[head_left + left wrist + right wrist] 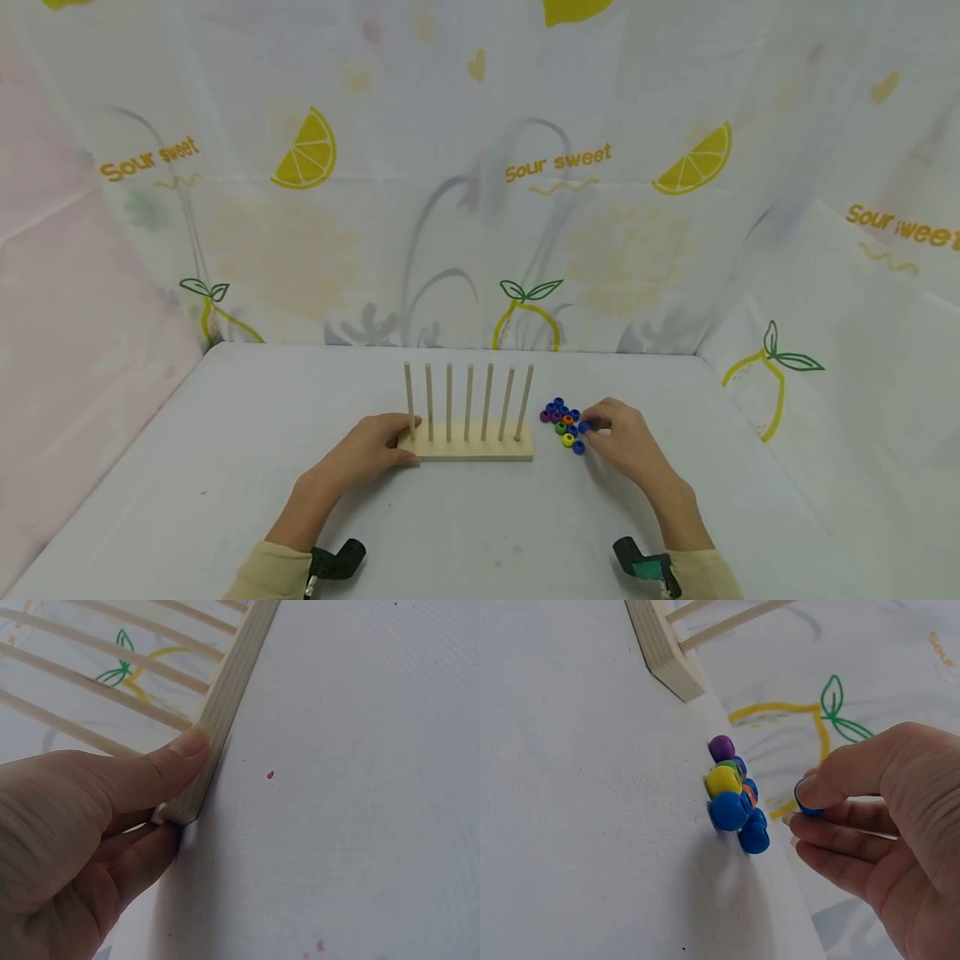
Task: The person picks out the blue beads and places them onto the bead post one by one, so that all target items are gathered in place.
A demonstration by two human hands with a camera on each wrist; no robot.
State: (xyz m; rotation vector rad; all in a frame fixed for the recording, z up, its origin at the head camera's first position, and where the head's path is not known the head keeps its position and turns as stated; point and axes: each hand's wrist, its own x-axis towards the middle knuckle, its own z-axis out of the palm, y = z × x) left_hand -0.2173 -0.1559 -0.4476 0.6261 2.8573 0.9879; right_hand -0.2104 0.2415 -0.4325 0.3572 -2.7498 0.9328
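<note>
And there's the blue bead (585, 427), pinched between the thumb and fingers of the right hand (626, 437), just beside a loose cluster of blue, purple, green, yellow and orange beads (560, 428) to the right of the wooden peg rack (472, 451)! Over at the rack's left end, the left hand (363, 450) has a grip on the base, thumb on the near edge, seven bare dowels rising above it. All of it sits on a white tabletop (465, 525), a lemon-print fabric backdrop (375, 250) behind.
</note>
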